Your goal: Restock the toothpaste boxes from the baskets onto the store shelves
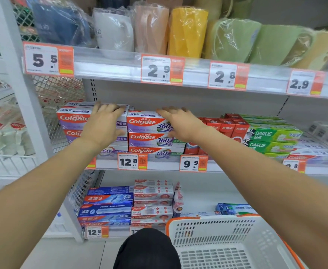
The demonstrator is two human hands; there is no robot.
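Both arms reach far into the middle shelf; the left hand lies flat, fingers straight and spread, on the top of the left stack of Colgate 360 boxes, covering its right end; the right hand is likewise wide, fingers extended over the top of the right stack of Colgate 360 boxes, gripping nothing that shows; red boxes and green Darlie boxes stand further right; near, at lower right, a white basket with an orange rim sits before the bottom shelf, where blue boxes are stacked.
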